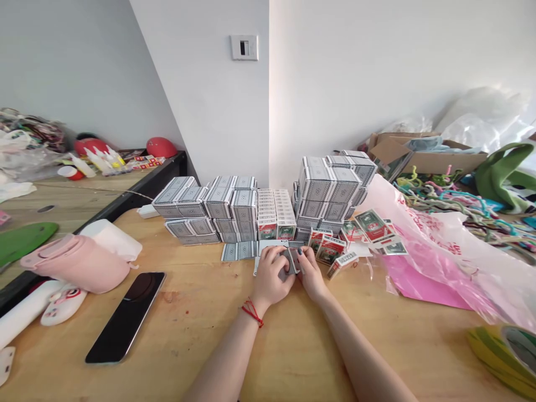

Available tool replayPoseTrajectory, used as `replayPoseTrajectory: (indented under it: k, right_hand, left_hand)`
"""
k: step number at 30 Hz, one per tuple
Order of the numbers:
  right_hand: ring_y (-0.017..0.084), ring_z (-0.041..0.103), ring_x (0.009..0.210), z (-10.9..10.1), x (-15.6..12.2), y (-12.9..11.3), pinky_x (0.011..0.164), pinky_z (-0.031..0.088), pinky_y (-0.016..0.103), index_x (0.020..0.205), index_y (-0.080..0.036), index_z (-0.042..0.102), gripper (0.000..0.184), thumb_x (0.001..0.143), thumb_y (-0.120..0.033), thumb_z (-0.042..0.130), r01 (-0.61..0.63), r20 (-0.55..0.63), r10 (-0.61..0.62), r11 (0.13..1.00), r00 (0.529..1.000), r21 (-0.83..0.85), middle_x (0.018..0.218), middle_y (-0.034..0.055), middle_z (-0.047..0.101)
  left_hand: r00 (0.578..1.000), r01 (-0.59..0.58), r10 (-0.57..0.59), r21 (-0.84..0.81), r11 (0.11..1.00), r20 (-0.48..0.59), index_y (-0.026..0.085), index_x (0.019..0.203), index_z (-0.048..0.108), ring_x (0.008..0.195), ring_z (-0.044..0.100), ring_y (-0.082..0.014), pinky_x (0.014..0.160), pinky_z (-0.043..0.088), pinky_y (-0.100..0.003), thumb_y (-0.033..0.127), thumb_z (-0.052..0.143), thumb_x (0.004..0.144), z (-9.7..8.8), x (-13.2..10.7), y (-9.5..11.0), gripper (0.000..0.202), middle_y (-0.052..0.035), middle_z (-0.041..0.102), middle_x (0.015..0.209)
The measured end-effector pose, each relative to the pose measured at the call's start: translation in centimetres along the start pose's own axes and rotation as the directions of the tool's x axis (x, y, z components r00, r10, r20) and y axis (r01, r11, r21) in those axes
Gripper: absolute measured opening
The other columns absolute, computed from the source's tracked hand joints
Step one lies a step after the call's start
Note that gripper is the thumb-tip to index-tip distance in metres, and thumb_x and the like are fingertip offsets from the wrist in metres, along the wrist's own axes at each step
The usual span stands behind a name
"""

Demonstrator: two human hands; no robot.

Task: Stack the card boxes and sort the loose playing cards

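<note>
My left hand [272, 276], with a red string bracelet at the wrist, is closed around one side of a deck of playing cards [286, 271]. On the other side, the fingers of my right hand [312, 273] grip the same deck. Both hands hide much of it. Just beyond them lie loose cards [239, 251], backs up, beside a white card. Stacks of grey-backed cards [180, 195] stand left, with a taller pile [324, 187] to the right. Between these are rows of card boxes [276, 215]. Red boxes [330, 248] rest near my right hand.
A black phone [125, 318] and a pink cup [79, 262] lie on the left. Pink plastic wrapping [427, 262] spreads across the right, near a roll of yellow-green tape [498, 357]. Behind it are colourful cords [456, 195] and a cardboard box [444, 159].
</note>
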State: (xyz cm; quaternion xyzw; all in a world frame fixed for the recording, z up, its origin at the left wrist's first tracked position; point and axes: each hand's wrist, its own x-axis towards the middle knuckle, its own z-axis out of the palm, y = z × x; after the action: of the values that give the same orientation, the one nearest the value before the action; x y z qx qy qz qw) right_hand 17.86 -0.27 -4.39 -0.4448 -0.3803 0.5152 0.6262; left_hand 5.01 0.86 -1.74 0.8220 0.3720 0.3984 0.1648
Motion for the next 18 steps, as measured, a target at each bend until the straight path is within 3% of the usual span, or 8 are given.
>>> replayPoseTrajectory:
  k: [3, 8, 13, 18]
  right_hand:
    - [0.014, 0.049, 0.067, 0.1, -0.1, -0.2, 0.061, 0.042, 0.025, 0.092, -0.027, 0.046, 0.025, 0.077, -0.047, 0.05, 0.026, 0.004, -0.026, 0.999, 1.0, -0.033, 0.08, -0.0025, 0.051]
    - [0.015, 0.052, 0.066, 0.7, -0.7, -1.3, 0.061, 0.044, 0.027, 0.097, -0.027, 0.051, 0.029, 0.078, -0.049, 0.046, -0.003, 0.113, 0.02, 0.989, 0.993, -0.149, 0.08, -0.0017, 0.055]
    - [0.022, 0.05, 0.099, 0.6, -0.5, -1.4, 0.09, 0.037, 0.034, 0.098, -0.024, 0.06, 0.032, 0.076, -0.045, 0.051, 0.11, 0.075, -0.092, 0.951, 0.993, -0.291, 0.103, 0.0036, 0.058]
    - [0.024, 0.051, 0.102, 0.2, -0.3, -1.2, 0.092, 0.036, 0.037, 0.102, -0.024, 0.061, 0.032, 0.076, -0.041, 0.054, 0.119, 0.04, -0.112, 0.95, 0.993, -0.29, 0.107, 0.0052, 0.059]
  left_hand:
    - [1.0, -0.009, 0.008, 0.038, 0.999, 0.028, 0.019, 0.066, 0.046, 0.099, 0.042, -0.023, 0.085, 0.04, -0.04, 0.014, 0.056, 0.065, 0.0, 0.0, 0.3, 0.011, -0.0044, 0.05, 0.108]
    - [0.995, -0.05, 0.049, 0.0, 0.999, 0.089, 0.019, 0.066, 0.047, 0.097, 0.046, -0.0226, 0.081, 0.043, -0.038, 0.017, 0.056, 0.065, 0.2, -0.1, 0.3, 0.009, -0.007, 0.049, 0.106]
    - [0.993, -0.054, 0.057, -0.027, 0.998, 0.104, 0.019, 0.066, 0.047, 0.097, 0.049, -0.022, 0.08, 0.045, -0.036, 0.015, 0.055, 0.063, 0.3, -0.2, 0.1, 0.01, -0.0077, 0.049, 0.106]
    - [0.992, -0.025, 0.03, -0.04, 0.999, 0.119, 0.019, 0.067, 0.045, 0.085, 0.053, -0.0187, 0.071, 0.046, -0.033, 0.015, 0.053, 0.064, 0.3, -0.3, 0.1, 0.01, -0.0075, 0.048, 0.107]
